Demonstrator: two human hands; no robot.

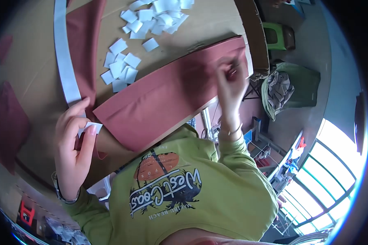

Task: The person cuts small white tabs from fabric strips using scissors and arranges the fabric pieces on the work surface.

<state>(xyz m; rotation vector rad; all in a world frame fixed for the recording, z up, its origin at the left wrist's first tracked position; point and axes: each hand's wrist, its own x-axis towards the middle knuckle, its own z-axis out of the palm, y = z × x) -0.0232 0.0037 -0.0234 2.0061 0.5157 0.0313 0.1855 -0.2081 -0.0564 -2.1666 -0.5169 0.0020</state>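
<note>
My left hand (pixel 75 143) pinches a small white square patch (pixel 93 127) between thumb and fingers. Its fingertips lie beside the lower end of a long white strip (pixel 65 57) along dusty-red cloth (pixel 86 45). A folded dusty-red fabric panel (pixel 159 100) stretches diagonally across the cardboard surface. Over the right end of that panel is my right hand (pixel 231 87), blurred, its fingers curled in; a dark shape shows at them, too smeared to name. Loose white square patches (pixel 120 67) lie just above the panel, with a larger heap (pixel 157 16) farther up.
Brown cardboard (pixel 37 77) covers the work surface, with a raised cardboard edge (pixel 255 36) at right. Beyond it stand a green stool (pixel 274 36) and a green sack (pixel 300 85) with crumpled grey cloth. More red cloth (pixel 10 122) hangs at far left.
</note>
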